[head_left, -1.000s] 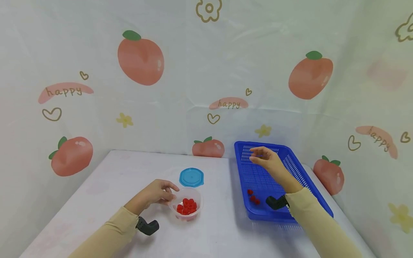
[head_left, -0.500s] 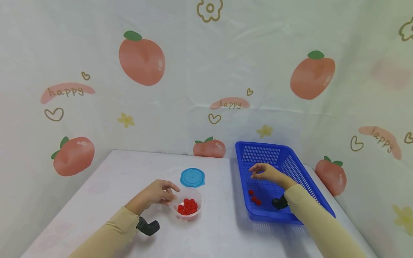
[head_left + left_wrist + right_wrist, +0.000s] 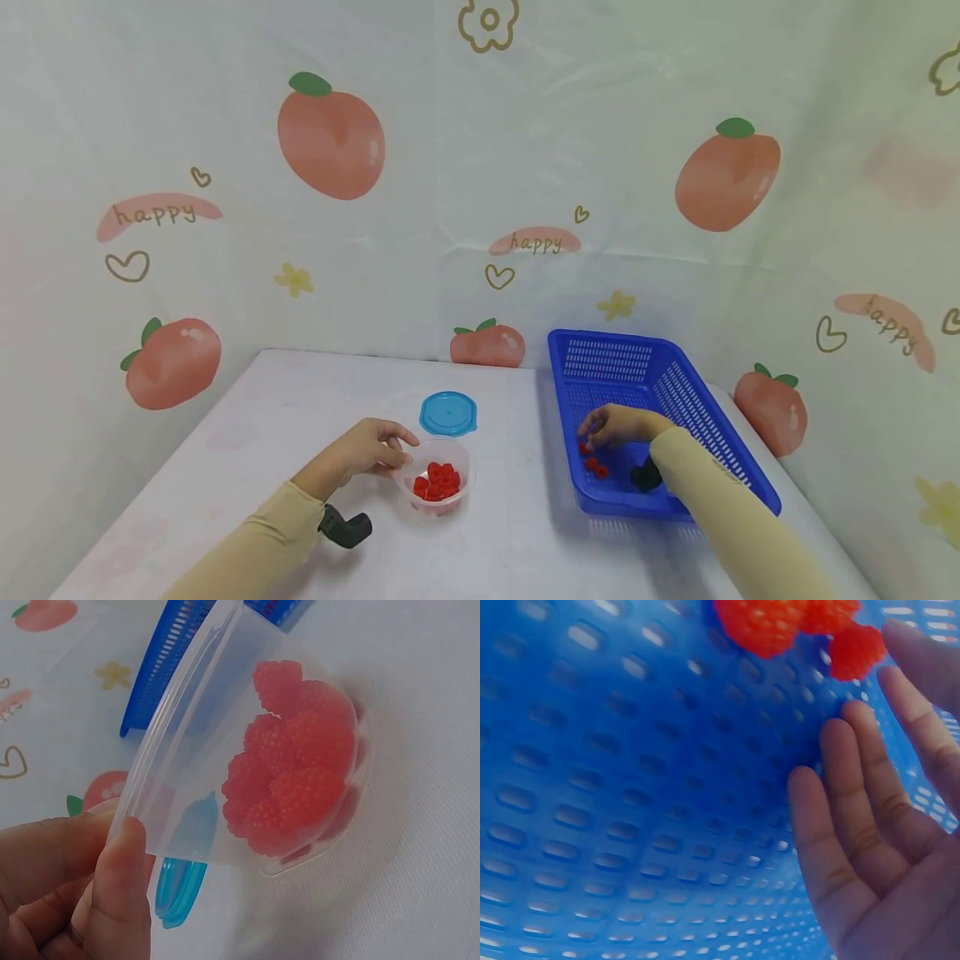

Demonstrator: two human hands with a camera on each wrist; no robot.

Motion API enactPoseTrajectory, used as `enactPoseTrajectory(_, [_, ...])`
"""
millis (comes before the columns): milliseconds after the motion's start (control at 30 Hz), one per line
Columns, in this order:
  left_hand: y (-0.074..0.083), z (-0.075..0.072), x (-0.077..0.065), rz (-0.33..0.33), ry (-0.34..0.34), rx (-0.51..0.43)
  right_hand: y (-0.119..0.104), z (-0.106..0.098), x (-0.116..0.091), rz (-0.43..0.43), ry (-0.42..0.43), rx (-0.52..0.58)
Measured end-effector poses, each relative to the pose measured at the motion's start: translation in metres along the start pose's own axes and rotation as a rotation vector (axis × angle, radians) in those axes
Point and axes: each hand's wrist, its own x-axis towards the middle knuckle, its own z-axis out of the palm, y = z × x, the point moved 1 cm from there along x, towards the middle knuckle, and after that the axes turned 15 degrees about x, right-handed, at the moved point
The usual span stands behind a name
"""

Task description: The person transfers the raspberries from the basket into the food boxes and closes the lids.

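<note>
My left hand (image 3: 367,450) pinches the rim of a clear plastic tub (image 3: 187,757) between thumb and fingers. Several red raspberries (image 3: 292,761) lie heaped in the bottom of the tub, which stands on the table. Inside the blue basket (image 3: 600,502), my right hand (image 3: 618,427) is lowered with its fingers spread and nothing held. Its thumb and index fingertips are right at one raspberry (image 3: 856,651). Two more raspberries (image 3: 597,467) lie beside it on the basket floor, toward the near left corner.
A blue lid (image 3: 448,414) lies on the white table just behind the tub. The basket's slotted walls rise around my right hand. A printed cloth (image 3: 420,167) hangs behind the table and along its sides.
My right hand has come down from above the basket to the raspberries on its floor. The left hand and the tub have stayed in place.
</note>
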Motion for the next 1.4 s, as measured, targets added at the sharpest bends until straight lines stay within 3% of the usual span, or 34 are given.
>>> enactPoseTrajectory(367, [-0.001,0.0,-0.001,0.01,0.001,-0.005,0.001,0.007,0.005,0.033,0.022,-0.075])
enactPoseTrajectory(767, [-0.002,0.0,-0.001,0.021,-0.004,-0.007,0.0,0.002,-0.002,0.02,0.023,-0.037])
enactPoseTrajectory(1167, [0.0,0.0,0.0,0.024,-0.01,-0.006,-0.003,-0.018,-0.009,-0.24,0.085,0.108])
enactPoseTrajectory(1400, [0.003,0.0,-0.003,0.019,-0.008,-0.011,-0.017,-0.018,-0.023,-0.371,0.149,0.175])
